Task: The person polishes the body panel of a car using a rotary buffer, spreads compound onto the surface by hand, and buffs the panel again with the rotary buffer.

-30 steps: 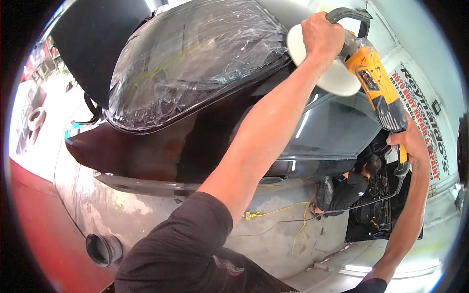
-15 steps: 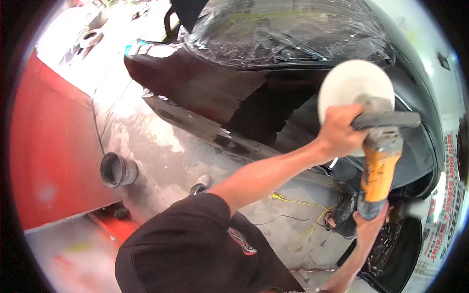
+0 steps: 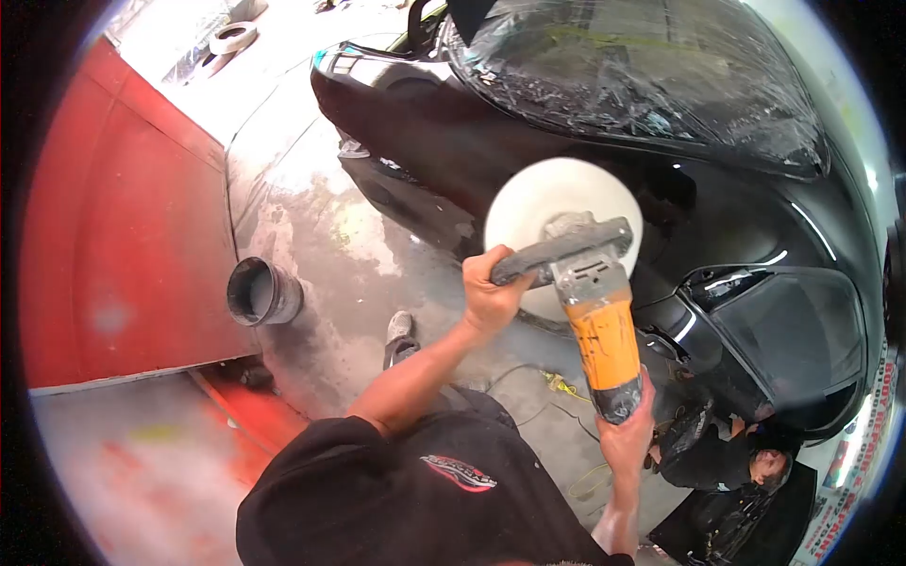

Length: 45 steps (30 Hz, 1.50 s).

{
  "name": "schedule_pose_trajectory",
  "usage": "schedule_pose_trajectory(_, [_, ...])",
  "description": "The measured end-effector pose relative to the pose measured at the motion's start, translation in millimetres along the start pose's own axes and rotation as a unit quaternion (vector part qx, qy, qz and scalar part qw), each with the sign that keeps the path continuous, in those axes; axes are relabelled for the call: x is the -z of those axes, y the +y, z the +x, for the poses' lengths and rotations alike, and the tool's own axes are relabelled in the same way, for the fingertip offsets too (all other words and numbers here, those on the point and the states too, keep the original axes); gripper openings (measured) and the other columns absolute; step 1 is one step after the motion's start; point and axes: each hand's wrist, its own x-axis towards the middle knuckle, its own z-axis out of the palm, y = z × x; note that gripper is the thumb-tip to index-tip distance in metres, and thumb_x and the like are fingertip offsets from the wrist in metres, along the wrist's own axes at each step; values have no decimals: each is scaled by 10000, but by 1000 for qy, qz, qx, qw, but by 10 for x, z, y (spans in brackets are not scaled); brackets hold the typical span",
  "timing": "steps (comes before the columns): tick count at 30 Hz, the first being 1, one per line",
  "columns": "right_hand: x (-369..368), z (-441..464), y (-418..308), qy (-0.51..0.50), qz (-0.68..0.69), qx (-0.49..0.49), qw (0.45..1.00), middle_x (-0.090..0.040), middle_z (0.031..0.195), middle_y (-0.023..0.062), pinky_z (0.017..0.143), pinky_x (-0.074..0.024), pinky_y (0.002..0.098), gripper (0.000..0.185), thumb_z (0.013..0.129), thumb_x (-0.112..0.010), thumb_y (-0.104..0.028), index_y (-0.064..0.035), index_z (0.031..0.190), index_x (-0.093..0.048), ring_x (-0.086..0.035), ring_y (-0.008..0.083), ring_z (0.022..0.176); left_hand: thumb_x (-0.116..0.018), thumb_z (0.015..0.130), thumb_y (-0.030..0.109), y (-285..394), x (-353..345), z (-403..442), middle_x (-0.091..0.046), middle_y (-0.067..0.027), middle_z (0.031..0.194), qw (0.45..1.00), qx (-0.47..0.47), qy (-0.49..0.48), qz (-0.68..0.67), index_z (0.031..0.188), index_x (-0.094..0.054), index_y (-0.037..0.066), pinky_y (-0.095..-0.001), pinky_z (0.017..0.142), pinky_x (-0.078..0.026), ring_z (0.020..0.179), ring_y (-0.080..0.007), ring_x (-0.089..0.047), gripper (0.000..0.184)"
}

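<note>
My left hand [image 3: 491, 291] is wrapped round the dark side handle of an orange and grey polisher [image 3: 604, 344]. Its rear end sits in my right hand [image 3: 628, 434], with the fingers closed round the body. A large round white pad [image 3: 524, 203] is at the polisher's head, partly hidden by the handle. Behind the pad is the glossy black side of a car [image 3: 406, 123]; whether the pad touches the paint I cannot tell. Clear plastic film [image 3: 661, 75] covers the car's window glass.
A dark bucket [image 3: 264, 292] stands on the concrete floor beside a red panel [image 3: 132, 217]. A person in dark clothes [image 3: 703, 453] is low down by the car at the lower right. A yellow cable [image 3: 562, 384] lies on the floor. A tire [image 3: 233, 38] lies at the far left.
Both hands and the polisher have moved left in view, and the polisher's tilt has changed. The camera's view has shifted, showing more of the car's right side and the other person.
</note>
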Motion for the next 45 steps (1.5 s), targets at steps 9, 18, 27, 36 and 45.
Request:
schedule_pose_trajectory(9, [-905, 571, -1343, -131, 79, -18, 988, -615, 1284, 193, 1003, -452, 368, 831, 704, -724, 18, -23, 1448, -357, -604, 311, 1201, -692, 872, 78, -273, 1367, 982, -563, 24, 616, 993, 79, 85, -2, 788, -638, 19, -232, 503, -367, 546, -54, -494, 116])
schedule_pose_trajectory(18, [-1730, 1287, -2278, -148, 61, 43, 986, -672, 1096, 273, 877, -493, 517, 834, 744, -636, -58, -168, 1494, -291, -624, 481, 1038, -725, 851, 93, -269, 2158, 2330, -569, -25, 557, 988, 56, 143, 10, 707, -589, 49, -252, 443, -351, 460, -90, -496, 203])
schedule_pose_trajectory(27, [-1749, 1244, -2081, -136, 62, 23, 988, -681, 1028, 273, 857, -498, 526, 835, 736, -632, -58, -190, 1487, -291, -644, 477, 987, -725, 847, 54, -259, 1984, 2328, -524, -3, 539, 990, 44, 136, -21, 755, -616, 43, -248, 430, -329, 440, -83, -458, 143])
schedule_pose_trajectory(36, [-1223, 145, -609, -69, 121, -43, 989, -660, 1225, 182, 962, -495, 364, 882, 695, -733, 45, -84, 1479, -350, -646, 275, 1149, -746, 728, 10, -235, 1208, 679, -617, -101, 655, 997, 7, -2, 76, 824, -642, -8, -296, 540, -436, 565, -145, -568, 142])
schedule_pose_trajectory(45, [-795, -289, -509, -29, 101, -52, 993, -583, 1297, 189, 1041, -430, 366, 912, 659, -715, 91, -10, 1473, -317, -575, 265, 1214, -761, 773, 7, -110, 858, 394, -552, -43, 596, 991, 42, -120, 28, 740, -606, 3, -279, 508, -395, 545, -85, -505, 159])
